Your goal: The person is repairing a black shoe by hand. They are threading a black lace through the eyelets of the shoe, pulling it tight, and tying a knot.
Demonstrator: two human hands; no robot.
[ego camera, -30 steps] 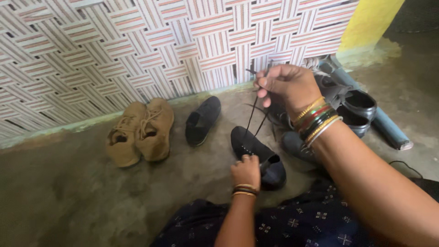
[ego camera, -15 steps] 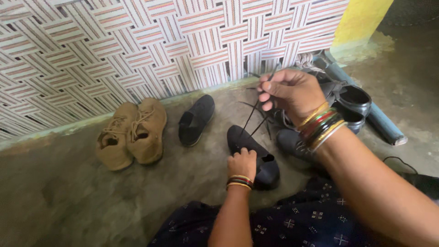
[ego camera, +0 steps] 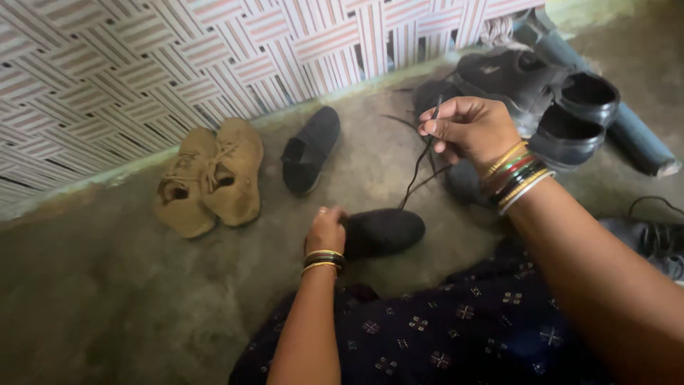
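Far left, a pair of tan shoes (ego camera: 208, 178) sits by the patterned wall (ego camera: 142, 64), and just right of them lies a lone black shoe (ego camera: 311, 150). Centre now: the left hand (ego camera: 325, 230) is clamped over the heel end of a black lace-up shoe (ego camera: 383, 232) on the concrete floor (ego camera: 92, 299). The right hand (ego camera: 470, 128) is raised, fingertips pinching the black lace (ego camera: 415, 175) taut. Behind it, more dark shoes (ego camera: 548, 93) are heaped
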